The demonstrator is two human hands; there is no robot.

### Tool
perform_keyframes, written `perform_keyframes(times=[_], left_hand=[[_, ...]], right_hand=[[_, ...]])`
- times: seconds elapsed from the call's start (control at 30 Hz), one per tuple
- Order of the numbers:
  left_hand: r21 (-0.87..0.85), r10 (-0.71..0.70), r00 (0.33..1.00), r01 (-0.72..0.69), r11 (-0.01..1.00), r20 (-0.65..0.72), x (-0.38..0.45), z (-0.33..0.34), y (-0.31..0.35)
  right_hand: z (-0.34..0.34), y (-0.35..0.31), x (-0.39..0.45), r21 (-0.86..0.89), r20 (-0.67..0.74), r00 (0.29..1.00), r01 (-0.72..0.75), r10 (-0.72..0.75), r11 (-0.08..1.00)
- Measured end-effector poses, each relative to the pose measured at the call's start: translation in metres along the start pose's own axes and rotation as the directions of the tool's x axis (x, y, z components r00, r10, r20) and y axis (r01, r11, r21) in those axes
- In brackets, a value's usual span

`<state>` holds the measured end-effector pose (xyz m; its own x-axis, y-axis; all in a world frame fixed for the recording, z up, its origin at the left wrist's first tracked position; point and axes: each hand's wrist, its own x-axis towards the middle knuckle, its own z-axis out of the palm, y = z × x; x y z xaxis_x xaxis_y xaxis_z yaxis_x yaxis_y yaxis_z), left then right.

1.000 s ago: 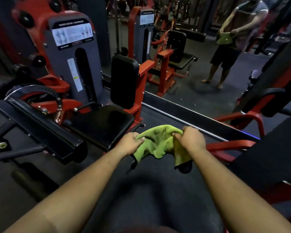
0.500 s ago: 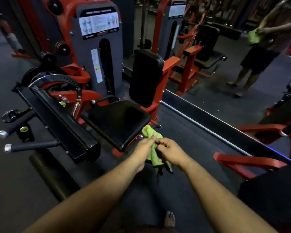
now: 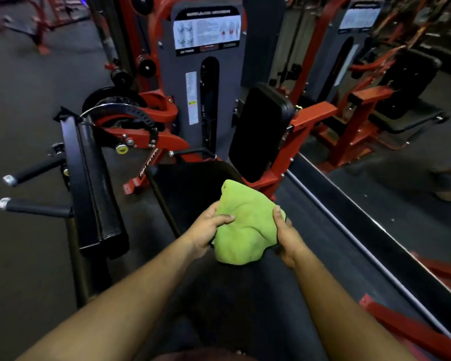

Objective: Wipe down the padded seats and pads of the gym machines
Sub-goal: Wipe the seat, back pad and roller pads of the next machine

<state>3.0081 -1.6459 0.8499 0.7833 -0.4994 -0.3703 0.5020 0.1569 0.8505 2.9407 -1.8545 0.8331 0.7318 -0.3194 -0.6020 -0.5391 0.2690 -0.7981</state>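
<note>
A green cloth (image 3: 242,230) is spread between my two hands, in front of the black padded seat (image 3: 193,183) of a red and grey gym machine. My left hand (image 3: 208,230) grips the cloth's left edge, thumb on top. My right hand (image 3: 284,235) holds the right edge with fingers curled under it. The black back pad (image 3: 258,131) stands upright behind the seat. A long black leg pad (image 3: 94,183) lies to the left of the seat. The cloth hides the seat's near right part.
The grey weight stack housing (image 3: 206,74) rises behind the seat. Two black handles (image 3: 34,207) stick out at the left. A wall mirror (image 3: 388,152) runs along the right, with red frame bars (image 3: 406,327) near my right arm.
The cloth was bunched small between my hands and is now opened out wide. I have moved closer to the seat, and the view has turned left.
</note>
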Motion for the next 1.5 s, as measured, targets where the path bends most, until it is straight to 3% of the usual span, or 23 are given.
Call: perform_keyframes(times=[0.07,0.13,0.3,0.47,0.57,0.7,0.87,0.93,1.03,1.1,1.17,1.27,1.37,1.43,1.47,1.5], left_hand=[[-0.007,-0.007,0.998,0.007,1.0,-0.061,0.016,-0.008,-0.002],[0.034,-0.045,0.991,0.05,0.998,-0.129,0.03,-0.021,-0.003],[0.153,-0.139,0.963,0.176,0.972,-0.23,0.084,-0.071,-0.016],[0.066,-0.084,0.929,0.115,0.991,-0.36,0.132,-0.098,-0.03],[0.116,-0.04,0.913,0.094,0.989,-0.406,0.154,-0.107,-0.026],[0.269,0.073,0.839,0.09,0.959,-0.54,0.178,-0.121,-0.02],[0.292,0.134,0.698,0.112,0.95,-0.704,0.218,-0.147,-0.046],[0.289,0.143,0.64,0.13,0.948,-0.755,0.235,-0.159,-0.066],[0.311,0.111,0.535,0.3,0.902,-0.838,0.255,-0.177,-0.108],[0.282,0.075,0.386,0.514,0.81,-0.919,0.263,-0.189,-0.142],[0.262,0.097,0.288,0.614,0.744,-0.953,0.27,-0.199,-0.169],[0.293,0.131,0.296,0.614,0.733,-0.946,0.277,-0.207,-0.192],[0.364,0.185,0.341,0.599,0.713,-0.922,0.284,-0.216,-0.212],[0.424,0.258,0.345,0.612,0.667,-0.903,0.285,-0.22,-0.222],[0.445,0.286,0.346,0.605,0.66,-0.894,0.287,-0.22,-0.227],[0.456,0.311,0.336,0.591,0.665,-0.889,0.288,-0.22,-0.23]], right_hand=[[0.003,-0.008,0.025,0.124,0.115,0.993,-0.025,0.011,0.992],[0.008,-0.011,0.048,0.163,0.135,0.989,0.036,-0.059,0.986],[0.036,-0.024,0.123,-0.035,0.184,0.979,0.096,-0.088,0.995],[0.061,-0.034,0.183,-0.238,0.209,0.963,0.221,-0.172,0.946],[0.075,-0.045,0.215,-0.305,0.229,0.953,0.262,-0.197,0.916],[0.108,-0.065,0.26,-0.509,0.199,0.937,0.348,-0.285,0.787],[0.16,-0.079,0.342,-0.66,0.38,0.868,0.497,-0.32,0.564],[0.185,-0.072,0.38,-0.682,0.488,0.813,0.583,-0.319,0.443],[0.225,-0.042,0.423,-0.7,0.663,0.693,0.708,-0.281,0.096],[0.25,-0.01,0.444,-0.623,0.782,0.611,0.774,-0.124,-0.11],[0.264,0.027,0.462,-0.488,0.858,0.512,0.838,0.044,-0.243],[0.255,0.081,0.463,-0.34,0.893,0.421,0.861,0.156,-0.378],[0.236,0.112,0.469,-0.261,0.947,0.315,0.87,0.065,-0.418],[0.259,0.102,0.491,-0.142,0.98,0.188,0.881,0.06,-0.451],[0.282,0.095,0.503,-0.104,0.987,0.149,0.874,0.058,-0.474],[0.31,0.086,0.512,-0.113,0.987,0.155,0.863,0.045,-0.492]])
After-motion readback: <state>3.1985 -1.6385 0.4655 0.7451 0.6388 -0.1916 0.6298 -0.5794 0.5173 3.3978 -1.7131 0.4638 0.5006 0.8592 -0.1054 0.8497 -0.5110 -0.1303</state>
